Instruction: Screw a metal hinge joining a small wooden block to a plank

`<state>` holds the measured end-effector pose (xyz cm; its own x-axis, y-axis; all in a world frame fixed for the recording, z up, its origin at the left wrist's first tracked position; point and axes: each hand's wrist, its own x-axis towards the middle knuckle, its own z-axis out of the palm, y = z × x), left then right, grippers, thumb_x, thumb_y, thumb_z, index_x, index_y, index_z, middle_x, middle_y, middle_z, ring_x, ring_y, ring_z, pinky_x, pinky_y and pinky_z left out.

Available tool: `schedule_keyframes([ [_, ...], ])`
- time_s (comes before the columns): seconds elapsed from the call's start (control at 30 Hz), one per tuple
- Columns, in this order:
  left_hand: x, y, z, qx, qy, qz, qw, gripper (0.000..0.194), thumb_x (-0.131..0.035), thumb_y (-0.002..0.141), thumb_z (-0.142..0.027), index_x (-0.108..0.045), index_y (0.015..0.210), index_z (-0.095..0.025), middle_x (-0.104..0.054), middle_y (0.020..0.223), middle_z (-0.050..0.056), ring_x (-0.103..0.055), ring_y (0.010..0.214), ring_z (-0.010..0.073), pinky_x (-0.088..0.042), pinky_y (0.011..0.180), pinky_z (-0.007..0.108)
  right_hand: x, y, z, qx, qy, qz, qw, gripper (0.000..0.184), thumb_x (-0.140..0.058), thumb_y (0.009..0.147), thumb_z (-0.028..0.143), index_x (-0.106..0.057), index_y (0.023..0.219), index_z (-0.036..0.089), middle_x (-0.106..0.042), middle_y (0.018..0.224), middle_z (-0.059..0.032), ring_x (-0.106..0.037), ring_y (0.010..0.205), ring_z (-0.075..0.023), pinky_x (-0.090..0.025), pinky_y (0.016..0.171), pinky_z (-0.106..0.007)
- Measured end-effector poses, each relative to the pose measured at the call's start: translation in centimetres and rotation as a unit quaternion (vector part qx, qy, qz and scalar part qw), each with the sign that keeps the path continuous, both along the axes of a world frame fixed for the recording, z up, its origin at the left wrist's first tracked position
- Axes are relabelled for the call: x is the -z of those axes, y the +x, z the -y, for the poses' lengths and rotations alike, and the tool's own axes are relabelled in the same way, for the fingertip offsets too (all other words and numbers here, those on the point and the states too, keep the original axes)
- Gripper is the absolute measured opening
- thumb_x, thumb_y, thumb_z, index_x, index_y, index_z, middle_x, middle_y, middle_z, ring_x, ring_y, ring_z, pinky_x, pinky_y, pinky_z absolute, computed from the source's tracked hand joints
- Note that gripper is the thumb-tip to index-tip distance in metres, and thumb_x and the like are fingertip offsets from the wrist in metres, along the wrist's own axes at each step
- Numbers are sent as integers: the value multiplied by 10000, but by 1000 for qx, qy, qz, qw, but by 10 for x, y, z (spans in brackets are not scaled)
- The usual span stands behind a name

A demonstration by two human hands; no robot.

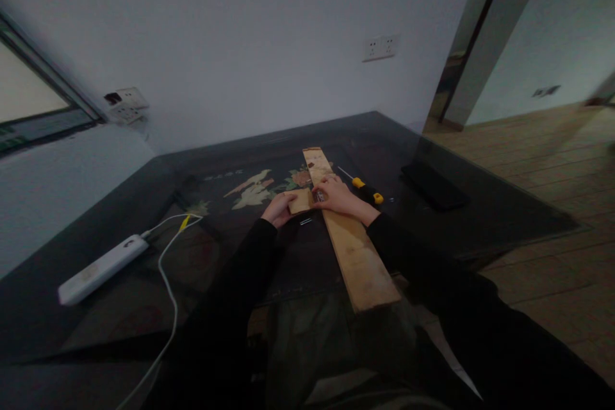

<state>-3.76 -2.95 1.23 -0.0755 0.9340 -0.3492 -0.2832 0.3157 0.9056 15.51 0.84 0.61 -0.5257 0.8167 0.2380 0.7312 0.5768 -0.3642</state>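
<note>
A long wooden plank (358, 256) lies lengthwise on the dark table, its near end jutting past the table's front edge. My left hand (279, 208) is closed on a small wooden block (301, 201), thumb on top, held against the plank's left edge. Across the plank rests my right hand (339, 196), thumb and fingers bent together around a small shiny piece (319, 195) where block and plank meet; its kind is too small to make out. Just below the block are thin metal pieces, like screws (305, 221). A yellow-and-black screwdriver (368, 190) lies right of the plank.
A flat black object (434, 186), like a phone, lies at the right. On the left, a white power strip (103, 269) trails a white cable (170, 295) over the front edge. The table (504, 205) stands against a wall with sockets (379, 48).
</note>
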Motion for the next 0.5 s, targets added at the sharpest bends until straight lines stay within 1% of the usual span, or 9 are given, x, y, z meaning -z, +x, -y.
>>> schedule_keyframes([
  [0.13,1,6,0,16,-12,18,1000,204,-577,861,-45,-640,1038,-124,-735,985,128,-729,893,216,-639,836,382,0,-1,0,6,-8,-4,1000,408,-747,807,452,-722,1163,255,-582,1299,-129,-475,1239,-331,-415,1008,-463],
  [0.23,3,8,1,23,-6,35,999,218,-575,872,-47,-640,1055,-145,-728,1033,118,-724,921,200,-631,860,356,0,0,0,5,-12,-7,1000,414,-738,815,463,-716,1173,257,-583,1301,-126,-463,1256,-337,-414,1003,-461],
  [0.33,5,8,1,19,-4,40,999,263,-566,858,-19,-636,1073,-154,-725,1021,105,-721,934,198,-625,884,353,0,0,0,9,-16,-7,1000,449,-744,808,460,-704,1199,244,-590,1301,-130,-451,1273,-348,-410,1007,-463],
  [0.4,6,8,1,20,-10,44,999,270,-553,859,-16,-624,1083,-149,-720,1013,110,-720,943,212,-630,888,386,0,0,-1,9,-21,-7,1000,463,-754,797,446,-698,1208,238,-593,1304,-129,-448,1276,-346,-404,1016,-463],
  [0.5,6,7,1,40,-12,59,997,277,-553,865,-34,-598,1112,-152,-705,1082,133,-716,992,243,-632,899,455,1,1,-2,1,-23,-12,1000,452,-753,795,436,-693,1198,240,-593,1309,-124,-444,1285,-336,-392,1029,-462],
])
